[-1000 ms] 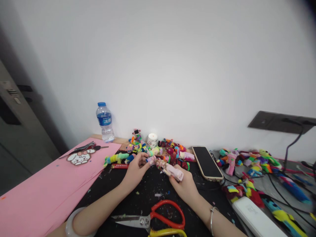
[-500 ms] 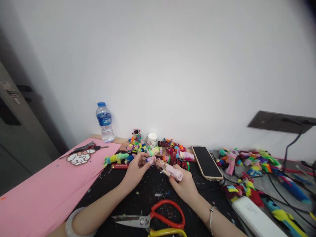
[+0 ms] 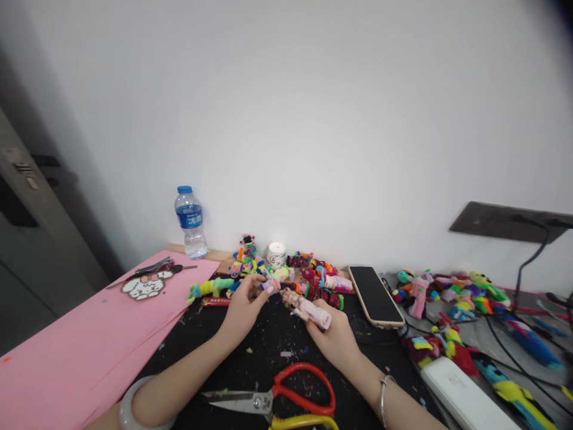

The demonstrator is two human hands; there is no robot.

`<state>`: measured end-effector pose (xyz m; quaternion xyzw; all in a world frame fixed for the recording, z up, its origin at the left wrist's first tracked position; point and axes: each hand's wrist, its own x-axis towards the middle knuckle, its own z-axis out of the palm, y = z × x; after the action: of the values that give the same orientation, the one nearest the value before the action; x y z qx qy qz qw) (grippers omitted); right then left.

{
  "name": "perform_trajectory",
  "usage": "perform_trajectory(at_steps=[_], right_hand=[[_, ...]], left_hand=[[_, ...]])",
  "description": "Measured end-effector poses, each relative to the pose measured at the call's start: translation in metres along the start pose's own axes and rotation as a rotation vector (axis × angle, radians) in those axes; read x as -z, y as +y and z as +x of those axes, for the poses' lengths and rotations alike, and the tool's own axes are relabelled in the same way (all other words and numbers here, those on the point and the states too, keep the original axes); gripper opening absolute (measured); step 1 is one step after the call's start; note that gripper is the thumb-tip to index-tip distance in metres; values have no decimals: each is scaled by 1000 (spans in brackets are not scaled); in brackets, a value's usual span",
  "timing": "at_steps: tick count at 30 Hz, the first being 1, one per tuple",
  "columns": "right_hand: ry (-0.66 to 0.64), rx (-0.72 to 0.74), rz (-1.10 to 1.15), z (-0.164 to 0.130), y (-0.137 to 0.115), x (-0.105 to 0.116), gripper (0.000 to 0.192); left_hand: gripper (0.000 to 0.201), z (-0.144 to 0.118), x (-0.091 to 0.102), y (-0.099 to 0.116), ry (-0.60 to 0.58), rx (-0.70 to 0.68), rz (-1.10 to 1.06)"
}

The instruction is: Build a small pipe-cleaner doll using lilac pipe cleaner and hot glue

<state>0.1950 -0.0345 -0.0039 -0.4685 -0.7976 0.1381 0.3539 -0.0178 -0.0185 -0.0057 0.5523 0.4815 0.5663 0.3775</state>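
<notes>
My left hand [image 3: 246,304] has its fingers closed in a pinch on a small pink and lilac fuzzy piece [image 3: 270,285]. Wrapped in my right hand [image 3: 332,337] is a pale pink tube [image 3: 317,315], its far end covered in brownish, fuzzy trim [image 3: 293,298]. A narrow gap separates the tube's trimmed end from the lilac piece. Just behind both hands lie several colourful pipe-cleaner figures [image 3: 329,295], including a yellow and mint one [image 3: 212,289]. Nearer to me, scissors [image 3: 304,394] with one red and one yellow handle lie partly spread on the black mat [image 3: 201,358].
Pink sheets [image 3: 89,340] cover the left side, with a white dog-shaped piece [image 3: 143,285] on them. A water bottle [image 3: 191,224] and white cup [image 3: 276,254] stand by the wall. To the right are a phone [image 3: 376,295], cables, fuzzy figures [image 3: 461,292] and a white power bank [image 3: 465,391].
My left hand has drawn slightly back and left with the lilac piece, opening a gap from the tube's end. My right hand stays nearly still.
</notes>
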Motion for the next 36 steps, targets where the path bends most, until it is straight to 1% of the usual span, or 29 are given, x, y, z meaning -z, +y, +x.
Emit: perform_trajectory(at_steps=[5, 12, 18, 23, 32, 36], right_hand=[[3, 1, -2, -1, 0, 1, 8], [3, -4, -12, -1, -2, 2, 9], [-7, -9, -11, -2, -2, 2, 8], [-14, -13, -12, -1, -2, 2, 8], [-18, -10, -31, -1, -2, 2, 9], [-26, -27, -37, 0, -3, 2, 8]], left_hand=[[25, 2, 1, -1, 39, 15, -18], [24, 2, 0, 3, 36, 1, -48], [24, 2, 0, -2, 34, -12, -66], [26, 3, 0, -4, 27, -6, -59], [30, 1, -1, -1, 7, 18, -36], [33, 1, -1, -3, 29, 22, -27]])
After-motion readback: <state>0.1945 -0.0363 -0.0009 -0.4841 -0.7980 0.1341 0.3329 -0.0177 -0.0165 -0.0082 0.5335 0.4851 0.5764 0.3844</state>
